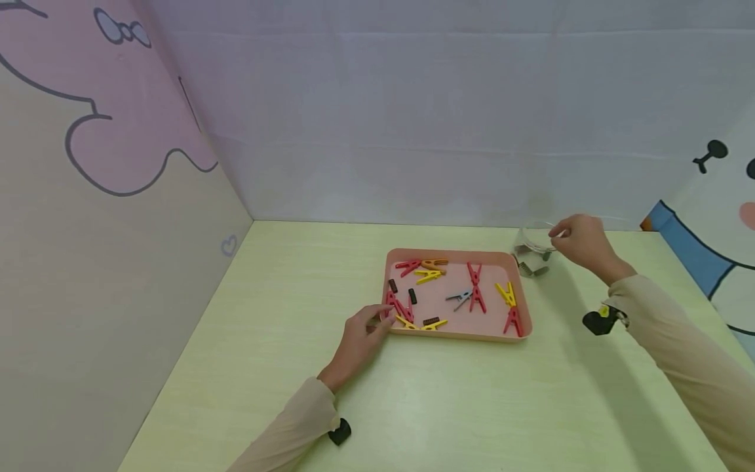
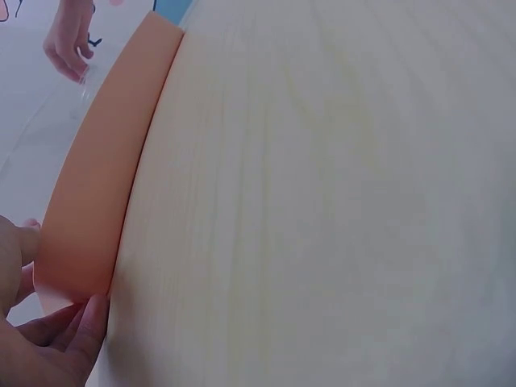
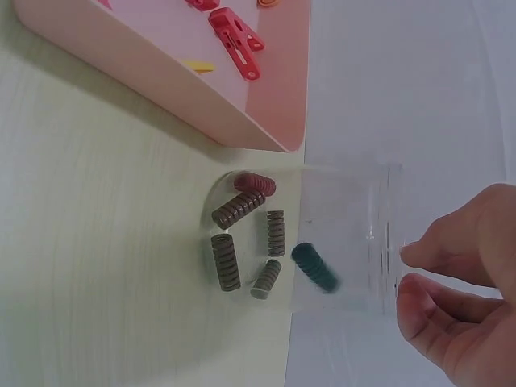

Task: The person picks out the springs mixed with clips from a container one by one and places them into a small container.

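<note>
My left hand (image 1: pixel 360 334) grips the near left corner of a pink-orange plastic tray (image 1: pixel 466 336), its fingers against the outer wall. Clothespins, among them red ones (image 1: pixel 474 298) and yellow ones (image 1: pixel 506 294), lie in the tray with a few dark coil springs (image 1: pixel 412 296). My right hand (image 1: pixel 584 241) hovers at the mouth of a clear jar (image 3: pixel 343 181), thumb and forefinger slightly apart with nothing between them. Inside the jar, a dark green spring (image 3: pixel 314 268) looks blurred, above several brown springs (image 3: pixel 226 263) and a reddish one (image 3: pixel 255 184) at the bottom.
The jar stands close to the tray's far right corner, near the white back wall (image 1: pixel 383 131). A printed side panel (image 1: pixel 147 262) borders the pale wooden table (image 1: pixel 283 295) on the left, and another (image 1: pixel 708 249) stands on the right.
</note>
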A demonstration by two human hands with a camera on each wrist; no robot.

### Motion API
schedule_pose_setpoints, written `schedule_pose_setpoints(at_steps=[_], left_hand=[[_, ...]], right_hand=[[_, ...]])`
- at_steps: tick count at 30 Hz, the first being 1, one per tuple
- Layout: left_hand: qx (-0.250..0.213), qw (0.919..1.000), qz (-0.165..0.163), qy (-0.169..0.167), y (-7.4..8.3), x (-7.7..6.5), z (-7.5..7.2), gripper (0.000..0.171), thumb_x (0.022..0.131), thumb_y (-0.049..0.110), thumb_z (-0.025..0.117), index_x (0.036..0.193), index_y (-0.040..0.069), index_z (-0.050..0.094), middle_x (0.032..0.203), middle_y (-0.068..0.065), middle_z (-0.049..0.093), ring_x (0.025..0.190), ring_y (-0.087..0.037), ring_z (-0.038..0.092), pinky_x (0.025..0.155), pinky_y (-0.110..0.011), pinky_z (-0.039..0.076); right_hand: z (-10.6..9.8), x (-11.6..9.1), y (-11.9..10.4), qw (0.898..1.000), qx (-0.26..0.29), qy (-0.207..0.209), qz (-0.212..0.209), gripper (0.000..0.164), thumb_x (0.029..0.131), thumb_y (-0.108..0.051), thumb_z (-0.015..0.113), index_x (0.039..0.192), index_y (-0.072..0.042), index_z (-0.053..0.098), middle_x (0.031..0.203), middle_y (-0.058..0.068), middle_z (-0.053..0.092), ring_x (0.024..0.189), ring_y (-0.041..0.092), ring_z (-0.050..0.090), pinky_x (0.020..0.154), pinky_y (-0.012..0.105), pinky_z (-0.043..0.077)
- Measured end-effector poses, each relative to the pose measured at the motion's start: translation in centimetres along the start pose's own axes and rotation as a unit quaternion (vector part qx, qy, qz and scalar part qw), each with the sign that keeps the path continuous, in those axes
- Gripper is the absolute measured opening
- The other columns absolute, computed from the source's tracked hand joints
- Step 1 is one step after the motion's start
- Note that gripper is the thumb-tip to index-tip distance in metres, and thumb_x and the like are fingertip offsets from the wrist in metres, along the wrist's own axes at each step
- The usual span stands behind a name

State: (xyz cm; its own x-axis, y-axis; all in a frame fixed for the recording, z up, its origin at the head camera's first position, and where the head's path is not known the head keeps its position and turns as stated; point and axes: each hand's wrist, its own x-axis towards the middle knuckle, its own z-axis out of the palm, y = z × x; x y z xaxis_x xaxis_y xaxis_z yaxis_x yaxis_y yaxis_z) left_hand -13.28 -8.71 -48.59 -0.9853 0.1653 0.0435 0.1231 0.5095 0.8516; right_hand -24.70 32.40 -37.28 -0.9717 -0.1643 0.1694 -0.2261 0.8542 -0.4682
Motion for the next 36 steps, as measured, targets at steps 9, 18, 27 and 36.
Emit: schedule_pose_setpoints(at_steps=[9, 18, 27, 36], left_hand=[[-0.004, 1.0, -0.002, 0.004, 0.0, -0.1, 0.0, 0.038, 0.094, 0.036, 0.059, 0.124, 0.013, 0.061, 0.125, 0.0, 0.058, 0.107, -0.015, 0.056, 0.088, -0.034, 0.049], [0.001, 1.0, 0.002, 0.006, -0.1, -0.2, 0.1, 0.038, 0.094, 0.035, 0.059, 0.124, 0.014, 0.061, 0.125, 0.0, 0.058, 0.108, -0.016, 0.055, 0.088, -0.035, 0.049], [-0.001, 1.0, 0.003, 0.003, -0.1, -0.1, 0.1, 0.039, 0.093, 0.037, 0.058, 0.125, 0.013, 0.061, 0.125, -0.001, 0.058, 0.107, -0.016, 0.056, 0.088, -0.034, 0.049], [-0.012, 0.9997, 0.021, 0.005, -0.3, 0.0, 0.0, 0.037, 0.094, 0.033, 0.059, 0.124, 0.01, 0.061, 0.124, -0.002, 0.058, 0.103, -0.014, 0.058, 0.087, -0.033, 0.049]], right_hand=[[-0.1, -0.3, -0.9, 1.0, 0.006, 0.012, -0.025, 0.022, 0.085, -0.002, 0.052, 0.09, 0.011, 0.069, 0.058, 0.011, 0.06, 0.039, 0.015, 0.036, 0.04, 0.029, 0.028], [0.3, -0.8, -2.4, 0.999, 0.017, 0.023, -0.037, 0.016, 0.083, -0.002, 0.058, 0.088, 0.007, 0.07, 0.086, 0.025, 0.064, 0.055, 0.022, 0.054, 0.048, 0.032, 0.039], [0.8, -1.5, -4.0, 0.998, 0.04, 0.018, -0.037, 0.014, 0.084, -0.005, 0.064, 0.092, 0.006, 0.069, 0.103, 0.029, 0.062, 0.072, 0.032, 0.061, 0.049, 0.032, 0.045], [1.5, -2.3, -6.1, 0.997, 0.046, 0.02, -0.05, 0.013, 0.085, -0.008, 0.065, 0.091, 0.004, 0.069, 0.097, 0.023, 0.065, 0.072, 0.03, 0.061, 0.051, 0.032, 0.047]])
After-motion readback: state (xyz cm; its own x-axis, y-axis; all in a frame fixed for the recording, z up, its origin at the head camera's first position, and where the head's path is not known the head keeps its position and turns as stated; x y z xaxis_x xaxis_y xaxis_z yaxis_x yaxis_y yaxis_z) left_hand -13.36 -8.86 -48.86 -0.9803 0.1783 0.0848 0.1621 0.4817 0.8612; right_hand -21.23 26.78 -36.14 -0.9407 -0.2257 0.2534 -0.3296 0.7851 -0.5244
